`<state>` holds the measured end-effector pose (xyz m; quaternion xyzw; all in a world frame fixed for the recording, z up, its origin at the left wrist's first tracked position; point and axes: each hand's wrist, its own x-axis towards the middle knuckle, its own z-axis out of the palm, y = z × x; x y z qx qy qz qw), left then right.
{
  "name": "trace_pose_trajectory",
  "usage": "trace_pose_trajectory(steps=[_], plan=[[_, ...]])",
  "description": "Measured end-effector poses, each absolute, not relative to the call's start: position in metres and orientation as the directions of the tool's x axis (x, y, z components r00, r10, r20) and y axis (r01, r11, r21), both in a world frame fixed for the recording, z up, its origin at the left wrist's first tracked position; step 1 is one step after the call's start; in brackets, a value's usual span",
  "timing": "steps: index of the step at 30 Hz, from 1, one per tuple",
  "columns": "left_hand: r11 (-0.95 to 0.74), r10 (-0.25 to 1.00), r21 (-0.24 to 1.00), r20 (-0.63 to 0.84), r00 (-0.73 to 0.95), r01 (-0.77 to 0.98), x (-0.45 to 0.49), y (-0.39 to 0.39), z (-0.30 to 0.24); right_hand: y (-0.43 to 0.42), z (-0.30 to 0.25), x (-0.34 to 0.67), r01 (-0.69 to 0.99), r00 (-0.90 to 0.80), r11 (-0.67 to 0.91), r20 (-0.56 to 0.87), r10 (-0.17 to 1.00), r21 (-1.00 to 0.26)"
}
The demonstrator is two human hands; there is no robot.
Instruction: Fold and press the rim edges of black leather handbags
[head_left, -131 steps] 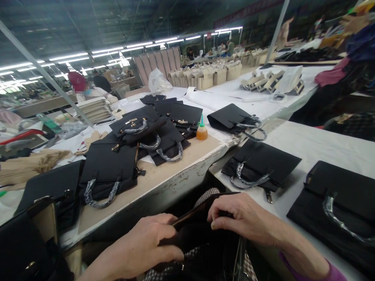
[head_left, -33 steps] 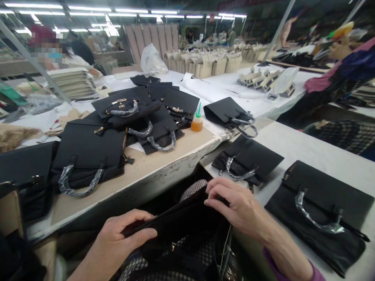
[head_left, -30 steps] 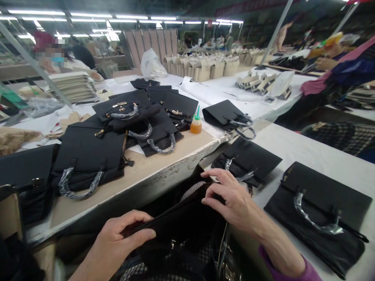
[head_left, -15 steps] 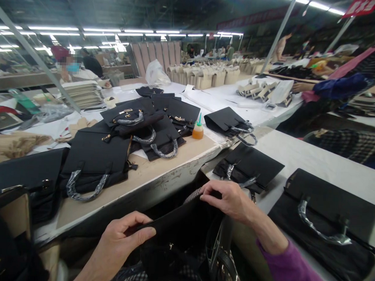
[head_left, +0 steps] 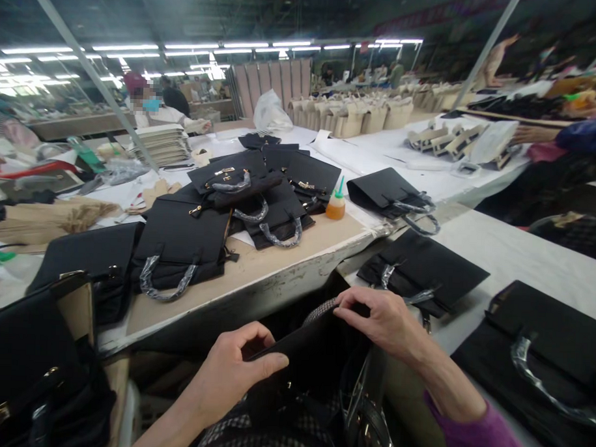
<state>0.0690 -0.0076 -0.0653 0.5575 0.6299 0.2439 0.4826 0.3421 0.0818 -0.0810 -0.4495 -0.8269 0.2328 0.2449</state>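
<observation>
Left hand [head_left: 234, 371] pinches the near edge of a black handbag [head_left: 313, 354] held in the lap, thumb on top, fingers curled under the panel. Right hand [head_left: 382, 321] grips the far top edge of the same bag, fingers bent over the rim, closed on it. Bag sits below the table edge, between the two benches, partly over checked fabric [head_left: 251, 437].

On the cardboard-topped table [head_left: 277, 262]: pile of finished black bags [head_left: 240, 202] with plastic-wrapped handles, an orange glue bottle [head_left: 336, 204] with green nozzle just beside the pile. On the white bench [head_left: 512, 244]: two flat black bags [head_left: 423, 267], [head_left: 552, 350], well apart from each other. Other workers in the background, blurred.

Risks, as a judgement: grip is only on edges, so the bag could fold or slip off the lap. Metal fittings near the right wrist could scuff the panel if dragged. What is inside the bag is hidden, cannot tell.
</observation>
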Motion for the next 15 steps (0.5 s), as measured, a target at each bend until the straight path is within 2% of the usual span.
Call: trace_pose_trajectory(steps=[6,12,15], plan=[[0.293,0.941,0.807,-0.338,-0.006,0.513,0.075,-0.006,-0.072,0.08,-0.081,0.342,0.646,-0.461,0.465,0.176,0.87,-0.606],[0.288,0.944,0.802,-0.331,-0.011,0.523,0.073,-0.007,-0.074,0.081,-0.077,0.337,0.672,-0.452,0.433,0.13,0.882,-0.6],[0.23,0.959,0.842,-0.282,0.035,0.488,0.074,-0.007,-0.072,0.078,-0.076,0.337,0.708,-0.424,0.413,0.123,0.897,-0.573]])
